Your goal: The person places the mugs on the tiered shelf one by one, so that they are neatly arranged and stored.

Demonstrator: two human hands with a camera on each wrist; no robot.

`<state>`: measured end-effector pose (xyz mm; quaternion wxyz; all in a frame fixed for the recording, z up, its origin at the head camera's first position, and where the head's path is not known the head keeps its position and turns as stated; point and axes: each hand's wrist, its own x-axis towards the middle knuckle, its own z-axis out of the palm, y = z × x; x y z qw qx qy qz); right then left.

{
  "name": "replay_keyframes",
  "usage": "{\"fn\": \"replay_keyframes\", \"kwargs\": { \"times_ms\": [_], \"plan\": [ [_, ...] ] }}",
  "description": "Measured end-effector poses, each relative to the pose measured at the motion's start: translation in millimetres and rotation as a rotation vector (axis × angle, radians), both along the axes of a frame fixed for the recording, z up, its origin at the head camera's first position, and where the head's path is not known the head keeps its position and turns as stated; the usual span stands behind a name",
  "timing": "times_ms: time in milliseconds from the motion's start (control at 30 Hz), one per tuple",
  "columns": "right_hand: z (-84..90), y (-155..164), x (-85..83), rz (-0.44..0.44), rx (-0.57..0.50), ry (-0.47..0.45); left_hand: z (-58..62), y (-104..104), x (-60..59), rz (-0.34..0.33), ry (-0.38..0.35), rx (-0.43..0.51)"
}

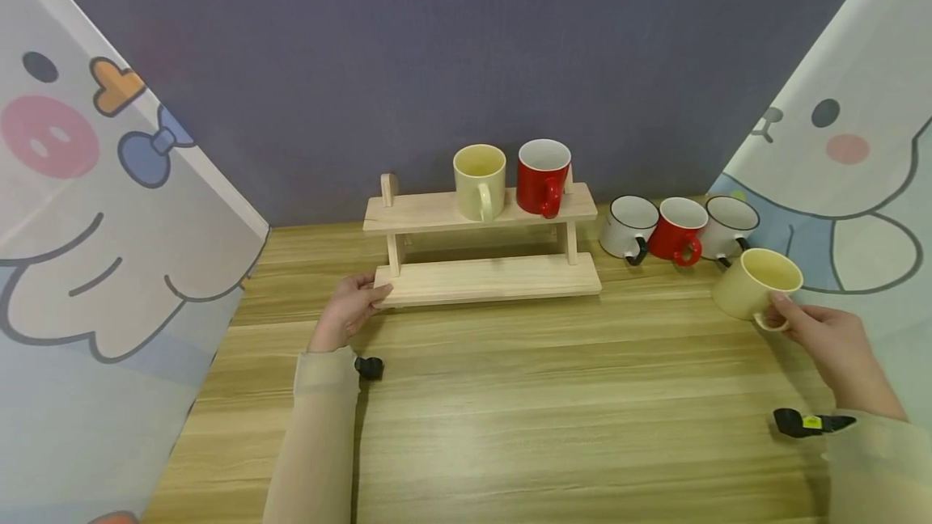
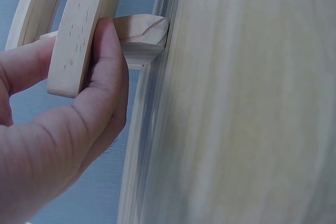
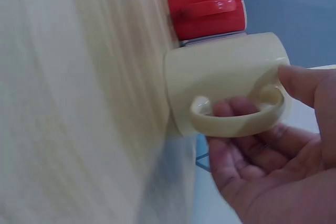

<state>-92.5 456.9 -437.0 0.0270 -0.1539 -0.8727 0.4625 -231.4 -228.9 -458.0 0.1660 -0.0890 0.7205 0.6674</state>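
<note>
Wood-grain table (image 1: 510, 411) against a dark grey-blue wall, cartoon-printed panels at either side. Two-tier wooden rack (image 1: 484, 245) standing at the far middle of the table, about 12 o'clock from the head view. On its upper shelf, a pale yellow mug (image 1: 480, 181) with a red mug (image 1: 543, 176) just beside it at 3 o'clock. On the table at 3 o'clock of the rack, a row of three: white mug (image 1: 628, 227), small red mug (image 1: 679, 230), second white mug (image 1: 729, 226), each touching or nearly touching the next.

Left hand (image 1: 349, 310) at the rack's lower-left corner, roughly 8 o'clock of the rack; thumb (image 2: 107, 72) and fingers curled round the end of the bottom board, gripping it.

Right hand (image 1: 830, 342) at the table's right edge, pinching the handle of a cream mug (image 1: 757, 284): thumb (image 3: 307, 85) on top of the handle, fingers threaded through the loop. Cream mug at 10 o'clock of that hand, tilted, near the second white mug at its 5 o'clock; cannot tell whether its base touches the table.
</note>
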Motion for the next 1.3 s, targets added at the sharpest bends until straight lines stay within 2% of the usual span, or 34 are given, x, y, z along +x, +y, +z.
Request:
{"fn": "replay_keyframes", "kwargs": {
  "times_ms": [233,500,900,1200,1300],
  "plan": [
    [-6.3,3.2,0.0,-0.007,0.019,0.038,1.1,0.1,-0.6,-0.007,-0.001,-0.002],
    [-12.2,3.4,-1.3,-0.023,-0.156,0.110,-0.5,0.4,-1.5,-0.010,0.003,0.007],
    [-16.2,-3.7,-1.7,-0.024,-0.273,0.164,0.5,2.0,0.6,0.006,-0.001,-0.004],
    [-23.8,-9.6,3.6,-0.030,-0.469,0.264,0.4,0.6,1.6,0.008,-0.004,-0.010],
    [-24.2,-14.0,5.0,-0.019,-0.608,0.333,-0.2,0.7,1.5,0.006,0.002,-0.008]
  ]
}}
